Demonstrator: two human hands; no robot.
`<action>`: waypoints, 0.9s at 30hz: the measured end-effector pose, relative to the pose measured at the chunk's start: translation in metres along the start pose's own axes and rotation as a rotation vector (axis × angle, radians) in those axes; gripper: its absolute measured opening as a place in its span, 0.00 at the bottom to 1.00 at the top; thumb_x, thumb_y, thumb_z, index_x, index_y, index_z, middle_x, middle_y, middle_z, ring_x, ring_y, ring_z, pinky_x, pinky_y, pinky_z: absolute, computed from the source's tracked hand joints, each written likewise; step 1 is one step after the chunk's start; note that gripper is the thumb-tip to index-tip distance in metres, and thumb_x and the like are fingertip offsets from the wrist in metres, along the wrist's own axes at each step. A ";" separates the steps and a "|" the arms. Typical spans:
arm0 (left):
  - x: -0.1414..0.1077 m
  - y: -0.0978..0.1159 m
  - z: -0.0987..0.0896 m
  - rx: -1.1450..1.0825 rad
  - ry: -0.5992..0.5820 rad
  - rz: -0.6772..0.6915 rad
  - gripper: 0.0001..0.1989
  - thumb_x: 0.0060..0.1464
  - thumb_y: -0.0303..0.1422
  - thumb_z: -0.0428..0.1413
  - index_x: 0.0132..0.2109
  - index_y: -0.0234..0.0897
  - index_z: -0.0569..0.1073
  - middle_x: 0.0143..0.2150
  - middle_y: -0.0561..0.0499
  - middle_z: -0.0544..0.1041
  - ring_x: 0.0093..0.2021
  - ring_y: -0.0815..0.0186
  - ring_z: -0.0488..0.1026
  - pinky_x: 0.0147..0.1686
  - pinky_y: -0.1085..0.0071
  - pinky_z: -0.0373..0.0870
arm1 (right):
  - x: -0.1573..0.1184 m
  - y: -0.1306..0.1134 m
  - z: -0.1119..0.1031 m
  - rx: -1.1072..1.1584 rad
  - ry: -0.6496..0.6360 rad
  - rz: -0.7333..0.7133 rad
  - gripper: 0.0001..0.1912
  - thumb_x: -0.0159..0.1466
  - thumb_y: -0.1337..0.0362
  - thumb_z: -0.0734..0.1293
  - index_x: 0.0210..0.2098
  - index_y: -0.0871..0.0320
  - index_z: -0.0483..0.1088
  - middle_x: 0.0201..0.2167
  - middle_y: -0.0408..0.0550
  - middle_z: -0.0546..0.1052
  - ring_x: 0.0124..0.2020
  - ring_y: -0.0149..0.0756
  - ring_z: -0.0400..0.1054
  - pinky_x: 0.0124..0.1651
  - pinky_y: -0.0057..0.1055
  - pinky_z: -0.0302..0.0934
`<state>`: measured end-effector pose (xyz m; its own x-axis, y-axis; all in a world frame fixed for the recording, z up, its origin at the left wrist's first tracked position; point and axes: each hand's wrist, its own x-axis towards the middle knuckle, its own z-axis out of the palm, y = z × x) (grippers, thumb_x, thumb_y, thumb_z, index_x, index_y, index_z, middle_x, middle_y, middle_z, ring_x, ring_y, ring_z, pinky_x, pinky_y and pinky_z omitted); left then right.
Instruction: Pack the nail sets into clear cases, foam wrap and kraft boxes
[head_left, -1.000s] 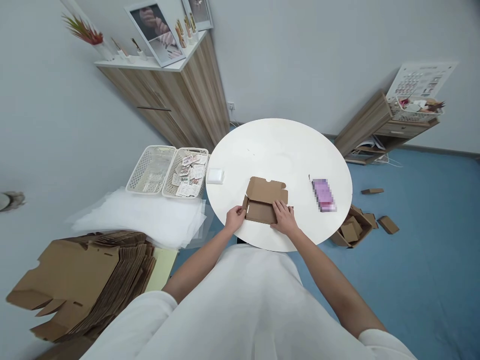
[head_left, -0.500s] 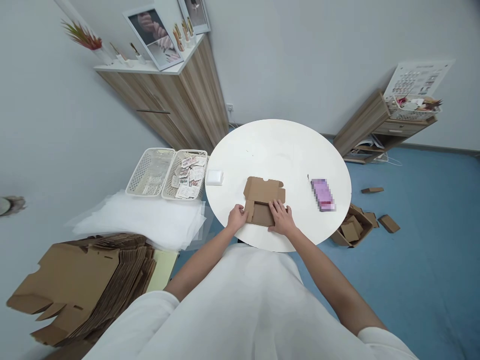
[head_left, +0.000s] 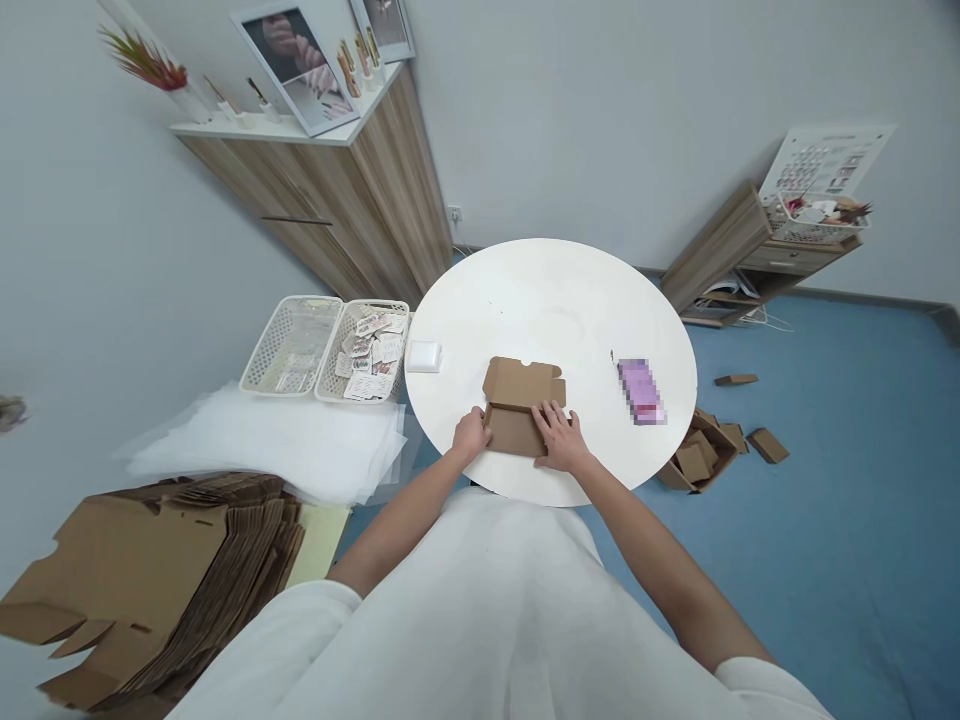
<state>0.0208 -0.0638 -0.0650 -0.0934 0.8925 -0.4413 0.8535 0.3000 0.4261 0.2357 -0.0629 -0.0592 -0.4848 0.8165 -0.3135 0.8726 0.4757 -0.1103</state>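
Observation:
A brown cardboard box (head_left: 516,430) lies at the near part of the round white table (head_left: 551,290), its lid flap raised on the far side. My left hand (head_left: 471,435) grips the box's left side wall, fingers bent round its edge. Over the right end of the box lies my right hand (head_left: 559,436), fingers spread and pressing on the cardboard there. Part of the right end is hidden under that hand.
On the table are a small white pack (head_left: 424,357) and a purple pixelated item (head_left: 641,391). Two white baskets (head_left: 324,350), film sheets (head_left: 270,445) and stacked flat cardboard (head_left: 142,580) are at left. A carton (head_left: 697,455) stands on the floor at right.
The box's left side flap, which lay folded inward over the base, now stands upright at the edge. My left hand stays beside it. The whole view has shifted slightly.

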 end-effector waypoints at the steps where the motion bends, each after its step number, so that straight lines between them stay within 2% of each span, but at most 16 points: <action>1: 0.001 0.001 0.001 0.010 0.006 -0.001 0.11 0.47 0.26 0.48 0.41 0.36 0.63 0.35 0.45 0.73 0.35 0.60 0.70 0.29 0.70 0.60 | 0.000 0.000 0.000 -0.002 -0.001 0.002 0.58 0.43 0.46 0.67 0.62 0.57 0.32 0.63 0.57 0.40 0.63 0.51 0.29 0.57 0.53 0.30; 6: -0.003 -0.001 0.001 -0.003 0.018 0.021 0.14 0.49 0.28 0.48 0.45 0.35 0.62 0.36 0.45 0.72 0.37 0.60 0.70 0.33 0.68 0.62 | 0.001 -0.001 0.001 -0.013 -0.005 0.011 0.57 0.43 0.46 0.67 0.62 0.57 0.32 0.63 0.57 0.41 0.63 0.51 0.29 0.57 0.53 0.31; 9: -0.011 -0.007 -0.006 -0.085 0.009 0.125 0.26 0.50 0.37 0.51 0.55 0.35 0.54 0.41 0.45 0.70 0.40 0.61 0.69 0.37 0.69 0.63 | 0.002 0.001 0.001 -0.018 0.003 0.000 0.57 0.43 0.46 0.67 0.62 0.57 0.32 0.63 0.58 0.41 0.63 0.51 0.29 0.57 0.53 0.31; 12: -0.017 -0.010 -0.017 -0.069 -0.031 0.274 0.46 0.38 0.46 0.58 0.61 0.39 0.45 0.49 0.44 0.65 0.47 0.57 0.66 0.41 0.68 0.62 | 0.001 0.002 0.001 -0.023 0.004 -0.009 0.56 0.44 0.45 0.67 0.62 0.57 0.33 0.63 0.57 0.41 0.63 0.52 0.28 0.57 0.53 0.31; 15: -0.016 -0.006 -0.026 0.043 -0.120 0.306 0.57 0.25 0.46 0.64 0.61 0.44 0.45 0.51 0.44 0.62 0.50 0.51 0.64 0.43 0.67 0.61 | 0.001 0.003 0.001 -0.039 0.000 -0.010 0.57 0.44 0.45 0.67 0.62 0.57 0.33 0.63 0.57 0.41 0.63 0.52 0.28 0.57 0.53 0.31; 18: -0.010 0.000 -0.030 0.114 -0.180 0.278 0.59 0.21 0.44 0.66 0.61 0.45 0.46 0.50 0.43 0.62 0.48 0.49 0.65 0.43 0.66 0.60 | 0.001 0.003 -0.001 -0.049 -0.003 -0.020 0.57 0.44 0.46 0.67 0.62 0.57 0.32 0.63 0.56 0.42 0.63 0.51 0.29 0.57 0.53 0.31; 24: -0.004 0.005 -0.026 0.112 -0.194 0.279 0.57 0.23 0.44 0.66 0.61 0.44 0.47 0.49 0.42 0.64 0.48 0.48 0.66 0.44 0.65 0.60 | -0.005 0.010 -0.007 0.003 0.012 -0.026 0.58 0.43 0.42 0.66 0.62 0.57 0.30 0.63 0.56 0.40 0.63 0.50 0.26 0.57 0.52 0.31; 27: -0.004 0.007 -0.023 0.075 -0.187 0.267 0.57 0.22 0.44 0.66 0.61 0.44 0.48 0.49 0.43 0.64 0.48 0.48 0.66 0.43 0.66 0.61 | -0.019 0.024 0.000 0.115 0.109 0.137 0.52 0.49 0.41 0.61 0.62 0.55 0.29 0.64 0.56 0.38 0.63 0.51 0.29 0.56 0.52 0.37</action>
<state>0.0155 -0.0574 -0.0425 0.2285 0.8567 -0.4625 0.8713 0.0319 0.4897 0.2657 -0.0674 -0.0560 -0.3590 0.9047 -0.2293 0.9289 0.3223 -0.1824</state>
